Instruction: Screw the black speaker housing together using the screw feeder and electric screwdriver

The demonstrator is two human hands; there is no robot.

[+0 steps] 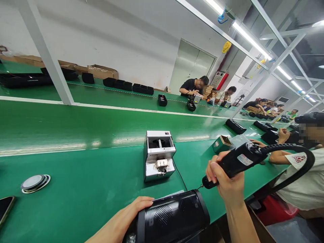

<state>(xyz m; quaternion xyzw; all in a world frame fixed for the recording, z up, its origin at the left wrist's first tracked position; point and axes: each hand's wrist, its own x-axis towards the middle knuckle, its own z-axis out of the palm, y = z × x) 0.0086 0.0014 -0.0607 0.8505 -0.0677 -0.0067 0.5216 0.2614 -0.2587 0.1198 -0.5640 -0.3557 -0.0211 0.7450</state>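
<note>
A black electric screwdriver (234,163) is gripped in my right hand (225,179), its fingers wrapped round the body and a thick black cable curving off to the right. The tool's bit points left, close to the upper right end of a glossy black casing (177,212); whether they touch, I cannot tell. This casing has a patch of small holes and lies at the table's near edge. My left hand (126,216) rests on the casing's left end, fingers together over its top edge. Behind the casing stands a white and black screw feeder (160,155).
Round discs (35,183) and a phone (5,209) lie at left. A green box (221,144) stands right of the feeder. A co-worker (298,175) sits close on the right. White frame posts (47,50) rise beyond; other people work along the far table.
</note>
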